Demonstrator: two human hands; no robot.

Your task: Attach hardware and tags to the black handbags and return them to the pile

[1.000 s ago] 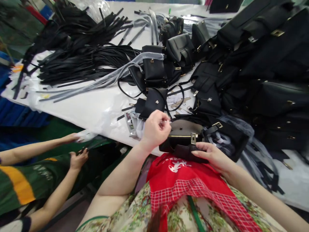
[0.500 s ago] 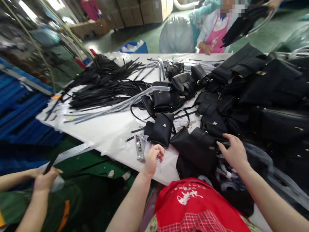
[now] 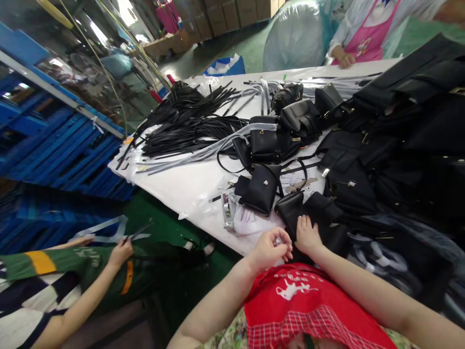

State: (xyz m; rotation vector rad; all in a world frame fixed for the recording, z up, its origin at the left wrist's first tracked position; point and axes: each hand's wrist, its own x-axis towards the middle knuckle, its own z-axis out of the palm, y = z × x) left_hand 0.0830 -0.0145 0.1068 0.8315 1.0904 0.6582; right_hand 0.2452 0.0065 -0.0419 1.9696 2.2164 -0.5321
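My left hand point(image 3: 272, 248) is curled closed just above my red apron point(image 3: 290, 291); a small shiny bit shows between its fingers, too small to name. With fingers stretched out, my right hand point(image 3: 308, 236) lies on a black leather bag point(image 3: 329, 235) at the table's near edge. A small black bag point(image 3: 262, 190) with a metal emblem sits just beyond my hands. Left of it stands a metal tape dispenser point(image 3: 228, 212), beside crumpled clear plastic point(image 3: 250, 220).
Many black bags point(image 3: 385, 140) pile up on the right of the white table point(image 3: 170, 186). Bundled black straps point(image 3: 192, 131) lie at its far left. A co-worker point(image 3: 363, 43) in pink stands across; another person's hand point(image 3: 121, 252) holds scissors at lower left. Blue pallets point(image 3: 65, 145) stand left.
My right hand has moved left and down onto the black bag, and my left hand has come right, beside it. The view has shifted; the co-worker at left has changed hand position.
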